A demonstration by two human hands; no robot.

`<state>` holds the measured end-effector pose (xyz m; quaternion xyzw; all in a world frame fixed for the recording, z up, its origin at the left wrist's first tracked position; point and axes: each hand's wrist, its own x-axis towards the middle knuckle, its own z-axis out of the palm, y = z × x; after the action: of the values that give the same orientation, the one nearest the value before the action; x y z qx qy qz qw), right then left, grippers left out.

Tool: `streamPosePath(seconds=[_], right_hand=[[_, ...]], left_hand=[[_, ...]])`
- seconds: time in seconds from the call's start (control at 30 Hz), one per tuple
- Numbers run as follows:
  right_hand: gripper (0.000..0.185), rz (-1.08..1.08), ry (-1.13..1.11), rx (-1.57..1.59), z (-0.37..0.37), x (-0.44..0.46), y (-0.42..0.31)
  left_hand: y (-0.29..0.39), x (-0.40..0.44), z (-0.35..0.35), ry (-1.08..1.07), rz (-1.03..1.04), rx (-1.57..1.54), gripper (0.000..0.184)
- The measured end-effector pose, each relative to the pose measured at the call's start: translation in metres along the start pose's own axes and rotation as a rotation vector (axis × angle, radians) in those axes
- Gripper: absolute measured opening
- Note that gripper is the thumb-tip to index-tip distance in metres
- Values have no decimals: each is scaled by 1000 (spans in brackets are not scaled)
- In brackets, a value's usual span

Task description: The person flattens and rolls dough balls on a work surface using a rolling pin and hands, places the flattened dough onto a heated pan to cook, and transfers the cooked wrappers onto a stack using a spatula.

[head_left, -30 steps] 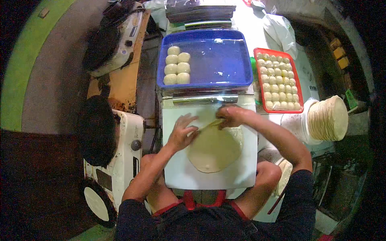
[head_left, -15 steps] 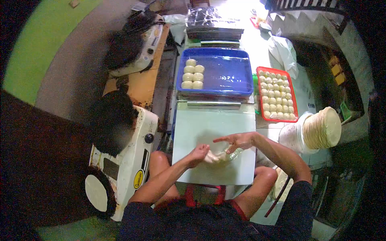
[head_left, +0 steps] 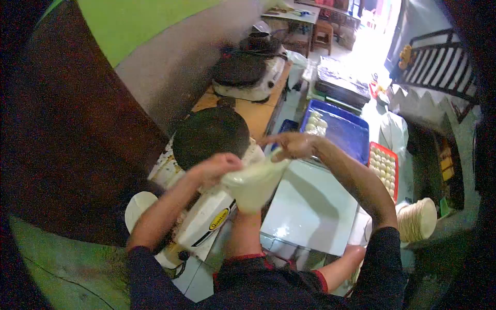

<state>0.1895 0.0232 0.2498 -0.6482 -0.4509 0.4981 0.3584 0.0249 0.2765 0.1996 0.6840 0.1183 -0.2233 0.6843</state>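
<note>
A thin, pale sheet of dough (head_left: 253, 183) hangs stretched between my two hands, its lower edge sagging over my knee. My left hand (head_left: 221, 168) is closed on the sheet's left side, slightly blurred. At the other end, my right hand (head_left: 297, 145) pinches the upper right corner, with the index finger pointing out to the left. Just beyond my left hand sits a dark round griddle (head_left: 212, 134) on a white stove (head_left: 206, 219). The white work board (head_left: 310, 206) lies to the right of the dough, with a shadow across it.
A blue tray (head_left: 347, 135) holds several dough balls (head_left: 316, 124); a red tray (head_left: 396, 178) beside it is filled with more. At the right stands a stack of flat rounds (head_left: 413, 221). A second stove (head_left: 253, 85) is farther back; a pale round (head_left: 137, 209) lies at left.
Both hands have moved left and up from the white board, and the dough has gone from a small bunch to a wide sheet held in the air. The view has turned left.
</note>
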Motion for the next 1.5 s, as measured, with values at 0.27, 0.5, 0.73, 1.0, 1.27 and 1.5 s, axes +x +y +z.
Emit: streamPosePath(seconds=[0.27, 0.5, 0.73, 1.0, 1.27, 1.5], right_hand=[[67, -302, 254, -252, -51, 119, -111], [54, -365, 181, -1223, 10, 217, 105], [58, -399, 493, -405, 34, 271, 88], [59, -320, 598, -1224, 6, 286, 103], [62, -36, 126, -982, 63, 179, 35], [48, -74, -120, -884, 85, 178, 18]], left_hand=[[104, -45, -156, 570, 500, 741, 42], [-101, 12, -171, 221, 258, 1437, 50], [-97, 78, -170, 710, 490, 1448, 51], [-75, 91, -145, 759, 279, 1355, 64], [-47, -25, -103, 238, 51, 1212, 50], [-7, -1, -124, 629, 86, 1318, 45]])
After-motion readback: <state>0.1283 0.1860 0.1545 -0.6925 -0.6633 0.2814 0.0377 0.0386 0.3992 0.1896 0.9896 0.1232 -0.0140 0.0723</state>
